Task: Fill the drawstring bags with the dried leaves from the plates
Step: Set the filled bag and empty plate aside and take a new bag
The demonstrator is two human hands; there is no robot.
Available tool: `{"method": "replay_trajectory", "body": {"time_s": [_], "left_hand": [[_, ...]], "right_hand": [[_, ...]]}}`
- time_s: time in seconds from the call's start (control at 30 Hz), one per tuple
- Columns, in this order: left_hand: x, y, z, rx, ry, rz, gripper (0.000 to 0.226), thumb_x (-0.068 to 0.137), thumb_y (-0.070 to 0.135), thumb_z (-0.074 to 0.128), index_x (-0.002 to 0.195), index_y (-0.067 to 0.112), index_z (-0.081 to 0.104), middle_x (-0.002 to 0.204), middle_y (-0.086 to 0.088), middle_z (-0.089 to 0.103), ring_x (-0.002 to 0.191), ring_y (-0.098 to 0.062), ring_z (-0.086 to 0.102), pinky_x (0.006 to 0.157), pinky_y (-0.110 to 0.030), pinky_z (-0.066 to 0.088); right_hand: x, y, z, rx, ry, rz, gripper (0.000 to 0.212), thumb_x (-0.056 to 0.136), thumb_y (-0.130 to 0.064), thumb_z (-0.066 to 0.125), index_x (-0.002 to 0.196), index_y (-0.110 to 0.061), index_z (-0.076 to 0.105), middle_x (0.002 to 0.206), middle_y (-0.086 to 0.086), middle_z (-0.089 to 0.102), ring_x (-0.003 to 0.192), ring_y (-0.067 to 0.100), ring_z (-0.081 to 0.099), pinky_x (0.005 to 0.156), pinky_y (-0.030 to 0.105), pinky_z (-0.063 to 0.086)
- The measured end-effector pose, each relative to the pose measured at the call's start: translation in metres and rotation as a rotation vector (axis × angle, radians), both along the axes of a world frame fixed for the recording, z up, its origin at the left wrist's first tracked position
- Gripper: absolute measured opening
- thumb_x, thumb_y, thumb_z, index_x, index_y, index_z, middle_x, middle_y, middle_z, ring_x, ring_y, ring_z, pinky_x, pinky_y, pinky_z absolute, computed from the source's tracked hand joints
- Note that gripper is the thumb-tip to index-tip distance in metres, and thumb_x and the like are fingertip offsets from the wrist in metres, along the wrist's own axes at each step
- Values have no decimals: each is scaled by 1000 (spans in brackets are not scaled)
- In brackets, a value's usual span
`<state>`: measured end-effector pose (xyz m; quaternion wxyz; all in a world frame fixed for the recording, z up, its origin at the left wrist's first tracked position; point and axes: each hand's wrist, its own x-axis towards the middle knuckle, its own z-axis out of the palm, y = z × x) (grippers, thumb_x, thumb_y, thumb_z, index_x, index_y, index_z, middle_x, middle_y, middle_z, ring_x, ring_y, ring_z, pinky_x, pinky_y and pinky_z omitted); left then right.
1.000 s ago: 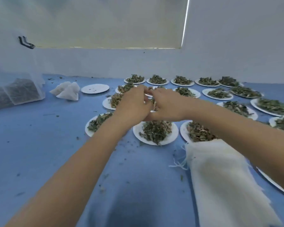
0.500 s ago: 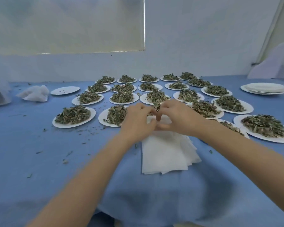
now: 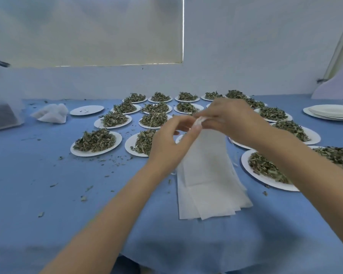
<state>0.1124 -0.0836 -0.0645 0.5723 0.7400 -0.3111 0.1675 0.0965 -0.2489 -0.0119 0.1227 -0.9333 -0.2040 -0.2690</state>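
- Both hands are rising off the pile since the earlier frame, lifting one bag's top edge clear of the stack, which was lying flat under them half a second ago.
- I am looking over a wide table draped in smooth blue cloth (image 3: 48, 194), which is carrying everything within arm's reach, presumably so I can work plate by plate.
- Round white paper plates heaped with crumpled dried green leaves (image 3: 96, 140) are sitting in rows across the far half; loose crumbs are lying scattered on the cloth in front of them.
- A stack of flat white gauzy drawstring bags (image 3: 210, 194) is lying fanned just in front of me, between the plates, its thin, limp sheets slightly offset.
- One white fabric bag (image 3: 208, 155) is hanging from my fingers, its lower end resting on the stack.
- My right hand (image 3: 232, 119) is pinching that bag's bunched mouth from above.
- My left hand (image 3: 170, 143) is pinching the same edge from below, fingers curled, probably to peel the two layers apart.
- A stack of empty white plates (image 3: 331, 112) is waiting far right; one bare white plate (image 3: 87, 110) and a rumpled white fabric heap (image 3: 52, 113) are sitting far left.
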Motion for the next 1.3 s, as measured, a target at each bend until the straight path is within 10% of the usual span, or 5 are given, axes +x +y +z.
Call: {"method": "replay_trajectory", "body": {"time_s": [0.23, 0.4, 0.57, 0.97, 1.3], "left_hand": [[37, 3, 37, -140, 64, 165, 13, 92, 39, 53, 91, 27, 59, 86, 10, 63, 82, -10, 58, 70, -25, 45], [71, 5, 53, -84, 41, 250, 9, 89, 34, 60, 88, 25, 62, 78, 10, 63, 77, -8, 59, 68, -24, 46], [90, 4, 64, 12, -53, 292, 12, 86, 37, 63, 76, 41, 59, 71, 23, 62, 72, 11, 57, 67, -8, 42], [105, 5, 66, 6, -63, 82, 22, 94, 24, 52, 80, 24, 68, 91, 6, 70, 94, -13, 62, 88, -43, 47], [112, 29, 69, 7, -85, 86, 17, 93, 29, 54, 84, 41, 62, 83, 21, 65, 85, -1, 60, 79, -23, 47]], "right_hand": [[28, 16, 30, 370, -11, 110, 22, 71, -24, 80, 81, -28, 61, 70, -17, 62, 75, 5, 60, 72, 18, 47], [62, 17, 38, 372, -1, 59, 20, 73, -32, 79, 84, -23, 66, 77, -18, 60, 75, -1, 56, 70, 2, 38], [86, 17, 42, 184, -15, -85, 34, 72, -53, 71, 92, -26, 68, 94, -6, 49, 89, 8, 45, 70, 17, 30], [92, 26, 49, 258, 204, -57, 25, 80, -43, 67, 67, -23, 70, 50, -12, 59, 47, -2, 48, 43, 10, 34], [95, 55, 52, 53, 76, -5, 48, 87, -33, 64, 49, -12, 44, 42, -1, 25, 43, 12, 33, 48, 21, 28]]}}
